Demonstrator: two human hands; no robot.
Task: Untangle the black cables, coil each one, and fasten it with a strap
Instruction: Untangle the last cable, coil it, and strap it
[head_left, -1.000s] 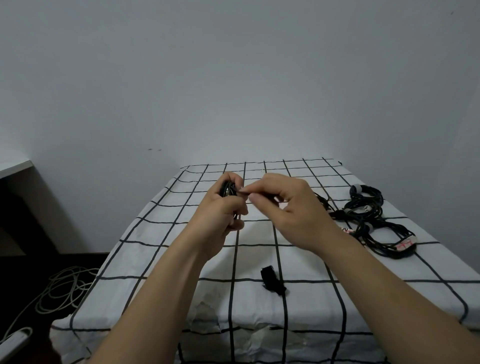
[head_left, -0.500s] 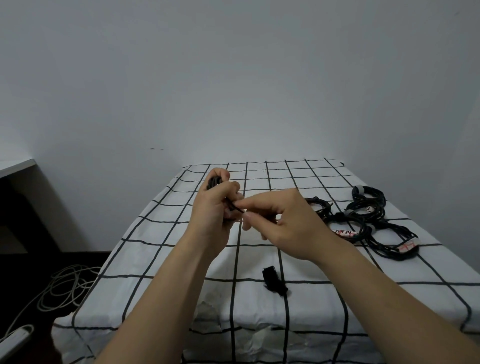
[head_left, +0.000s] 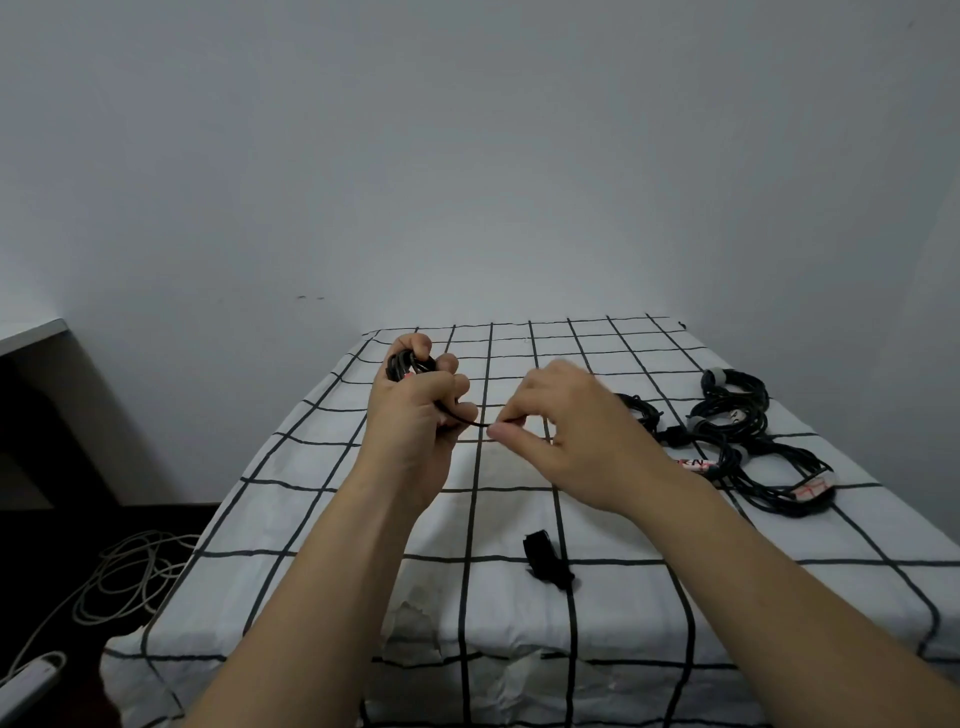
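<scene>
Waiting lower centre, the black strap (head_left: 545, 561) lies on the cloth (head_left: 311, 519). Mid-frame my left hand (head_left: 415, 421) grips the coiled cable (head_left: 404, 364), and my right hand (head_left: 569, 431) pinches its loose tail (head_left: 467, 419). I judge: tuck the tail, then strap. Far right lie finished coils (head_left: 737, 415).

Both forearms reach fwd, raised. L hand (head_left: 415, 415) fisted round black cable (head_left: 404, 364); R hand (head_left: 571, 436) pinches its end w/ thumb & forefinger.
</scene>
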